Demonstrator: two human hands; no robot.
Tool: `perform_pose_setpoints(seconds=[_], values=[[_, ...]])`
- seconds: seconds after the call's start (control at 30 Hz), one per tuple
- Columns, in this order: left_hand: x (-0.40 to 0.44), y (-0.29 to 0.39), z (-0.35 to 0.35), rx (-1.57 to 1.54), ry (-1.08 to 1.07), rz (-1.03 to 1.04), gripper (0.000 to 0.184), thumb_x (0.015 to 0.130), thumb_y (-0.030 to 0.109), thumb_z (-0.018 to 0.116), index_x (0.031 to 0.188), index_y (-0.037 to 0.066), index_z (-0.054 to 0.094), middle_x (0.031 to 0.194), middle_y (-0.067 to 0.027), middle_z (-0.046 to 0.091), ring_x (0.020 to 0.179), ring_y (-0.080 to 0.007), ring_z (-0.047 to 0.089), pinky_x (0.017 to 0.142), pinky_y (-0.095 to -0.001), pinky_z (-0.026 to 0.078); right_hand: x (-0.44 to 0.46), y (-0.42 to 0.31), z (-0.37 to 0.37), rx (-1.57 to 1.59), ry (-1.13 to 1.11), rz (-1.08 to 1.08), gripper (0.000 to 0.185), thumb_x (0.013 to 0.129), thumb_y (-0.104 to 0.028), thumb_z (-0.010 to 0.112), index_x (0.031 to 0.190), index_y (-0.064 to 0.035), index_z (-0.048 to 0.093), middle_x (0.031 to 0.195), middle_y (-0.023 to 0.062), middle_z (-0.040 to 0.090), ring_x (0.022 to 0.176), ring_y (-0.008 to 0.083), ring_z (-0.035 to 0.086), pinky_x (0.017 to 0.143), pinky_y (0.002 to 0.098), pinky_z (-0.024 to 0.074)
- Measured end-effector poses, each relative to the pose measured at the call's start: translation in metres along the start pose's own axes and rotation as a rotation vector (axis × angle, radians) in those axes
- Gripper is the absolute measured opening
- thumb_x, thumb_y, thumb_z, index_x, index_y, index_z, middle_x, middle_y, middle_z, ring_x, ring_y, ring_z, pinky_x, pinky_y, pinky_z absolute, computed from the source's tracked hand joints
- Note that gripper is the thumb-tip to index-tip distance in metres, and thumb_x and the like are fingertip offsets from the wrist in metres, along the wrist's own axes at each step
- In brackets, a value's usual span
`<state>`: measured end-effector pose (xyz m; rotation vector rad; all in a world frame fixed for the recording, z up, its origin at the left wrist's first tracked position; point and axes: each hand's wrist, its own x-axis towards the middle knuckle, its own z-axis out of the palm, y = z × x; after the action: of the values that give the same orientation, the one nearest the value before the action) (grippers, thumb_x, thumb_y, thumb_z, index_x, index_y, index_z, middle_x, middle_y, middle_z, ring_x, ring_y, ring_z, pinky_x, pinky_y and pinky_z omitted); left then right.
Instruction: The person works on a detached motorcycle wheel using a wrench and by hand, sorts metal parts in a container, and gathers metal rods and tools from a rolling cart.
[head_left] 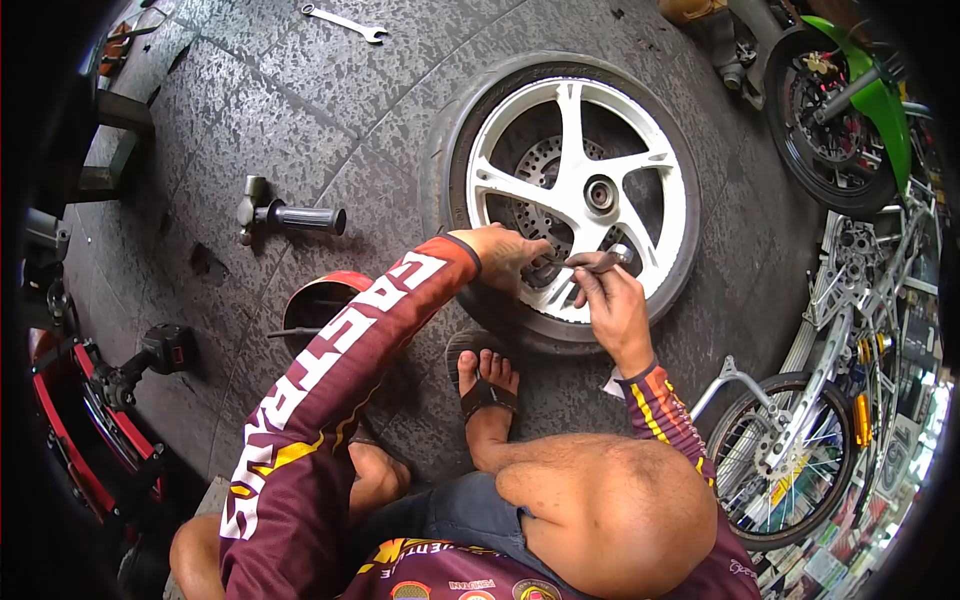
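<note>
A motorcycle wheel with a white spoked rim (572,140) and a black tire (685,240) lies flat on the floor in front of me. Through the spokes a brake disc (540,160) shows underneath. My right hand (612,305) is closed over the near side of the rim, gripping a slim dark tool (592,262) whose exact kind is unclear. Just beyond its fingers is a round silver piece (622,254). My left hand (505,257) rests by the rim's left-hand spokes, its fingers drawn together near the tool's thin end; what they pinch is hidden.
A hammer (290,218) lies left of the wheel, with a red bowl (330,283) below it. Far off is a combination wrench (345,22). A cordless power tool (160,350) sits at left. Motorcycle parts and a green motorcycle (870,110) line the right side.
</note>
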<state>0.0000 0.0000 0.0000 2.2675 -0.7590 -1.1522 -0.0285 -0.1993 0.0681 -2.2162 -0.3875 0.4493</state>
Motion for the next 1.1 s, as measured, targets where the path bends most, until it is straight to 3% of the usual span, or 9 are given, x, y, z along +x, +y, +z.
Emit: perform_pose_setpoints(seconds=[0.07,0.17,0.3,0.5,0.57,0.63,0.7,0.97,1.1], values=[[-0.002,-0.012,0.0,-0.245,0.09,0.077,0.055,0.07,0.008,0.057,0.125,0.012,0.056,0.108,-0.0158,0.065,0.102,-0.0283,0.062,0.087,-0.0354,0.047,0.0,0.004,0.011,0.069,0.032,0.005,0.015,0.092,-0.012,0.056,0.103,-0.0038,0.062,0.074,0.0087,0.061,0.056,0.0142,0.058,0.053,0.0273,0.0463],[0.015,-0.003,-0.006,-0.362,0.058,0.124,0.042,0.071,0.005,0.052,0.111,0.008,0.065,0.102,-0.014,0.067,0.097,-0.0285,0.063,0.082,-0.0351,0.049,-0.008,-0.005,0.004,-0.032,-0.024,0.007,0.013,0.091,-0.012,0.057,0.1,-0.0053,0.062,0.073,0.0103,0.06,0.055,0.0182,0.058,0.053,0.0295,0.0453],[0.034,-0.007,-0.006,-0.286,0.035,0.089,0.036,0.072,0.004,0.05,0.103,0.006,0.068,0.091,-0.0166,0.069,0.088,-0.0289,0.065,0.078,-0.0375,0.049,0.002,-0.016,0.006,-0.146,-0.053,-0.023,0.014,0.088,-0.015,0.061,0.097,-0.0051,0.063,0.073,0.0145,0.061,0.059,0.0251,0.06,0.056,0.0325,0.046],[0.035,0.0,-0.007,-0.331,0.069,0.099,0.032,0.069,0.008,0.051,0.095,0.006,0.07,0.083,-0.017,0.068,0.078,-0.0308,0.065,0.071,-0.0391,0.049,-0.001,-0.026,0.008,-0.123,-0.049,-0.107,0.015,0.087,-0.017,0.062,0.089,-0.0014,0.063,0.074,0.0132,0.063,0.061,0.0221,0.063,0.056,0.0312,0.0465],[0.051,-0.011,0.008,-0.229,0.115,0.076,0.033,0.068,0.006,0.05,0.093,0.006,0.071,0.083,-0.0161,0.068,0.078,-0.0301,0.065,0.071,-0.0383,0.049,-0.015,-0.017,0.009,-0.023,-0.057,0.013,0.018,0.091,-0.018,0.058,0.092,-0.0001,0.062,0.072,0.0086,0.062,0.061,0.0152,0.062,0.055,0.0269,0.046],[0.04,-0.003,-0.001,-0.186,0.074,0.027,0.033,0.067,0.005,0.05,0.093,0.007,0.071,0.082,-0.0154,0.068,0.079,-0.0295,0.065,0.071,-0.038,0.049,-0.034,0.025,0.01,0.493,0.131,0.293,0.02,0.096,-0.019,0.052,0.097,-0.0009,0.061,0.073,0.0036,0.059,0.06,0.0092,0.059,0.048,0.0204,0.0422],[0.038,-0.004,0.0,-0.239,0.09,0.004,0.029,0.074,0.011,0.052,0.095,-0.001,0.068,0.093,-0.0208,0.067,0.089,-0.0329,0.065,0.077,-0.0398,0.05,-0.042,0.044,0.011,0.71,0.32,0.505,0.019,0.097,-0.018,0.048,0.102,-0.0036,0.058,0.077,0.0043,0.058,0.053,0.0081,0.056,0.035,0.0155,0.0322],[0.036,-0.004,0.002,-0.235,0.08,0.08,0.037,0.068,0.003,0.051,0.102,0.006,0.067,0.09,-0.0202,0.066,0.09,-0.0334,0.064,0.078,-0.0406,0.049,-0.028,0.002,0.037,0.473,0.451,0.152,0.015,0.095,-0.015,0.053,0.095,0.0001,0.057,0.068,0.0037,0.056,0.054,0.0097,0.057,0.039,0.0181,0.0341],[0.03,-0.002,0.001,-0.236,0.092,0.101,0.036,0.068,0.004,0.052,0.102,0.005,0.066,0.091,-0.0199,0.067,0.091,-0.0338,0.064,0.078,-0.0407,0.049,-0.019,-0.001,0.028,0.427,0.415,0.201,0.015,0.094,-0.013,0.055,0.092,0.0011,0.059,0.066,0.0037,0.056,0.053,0.009,0.056,0.041,0.0197,0.0361]])
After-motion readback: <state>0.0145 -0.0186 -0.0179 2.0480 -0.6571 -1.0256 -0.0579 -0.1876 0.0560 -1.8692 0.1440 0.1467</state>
